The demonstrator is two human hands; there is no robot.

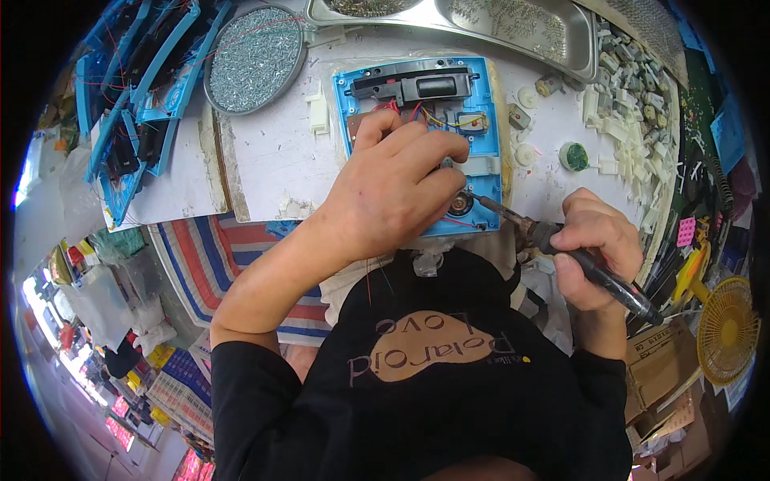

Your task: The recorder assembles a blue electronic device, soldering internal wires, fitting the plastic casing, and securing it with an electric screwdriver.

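Observation:
A blue plastic casing lies inside-up at the table's near edge, in front of my body. It holds a long black part, coloured wires and a round metal-and-black part near its lower right. My left hand reaches over the casing, its fingers bent and closed near the middle; what they pinch is mostly hidden. In my right hand is a soldering iron with a black handle. Its thin tip points left and reaches the casing beside the round part and the left fingertips.
A round tray of small screws stands at the back left, beside stacked blue casings with wires. Behind is a metal tray of small parts. White plastic parts and small motors are heaped right, near a small green-filled cup.

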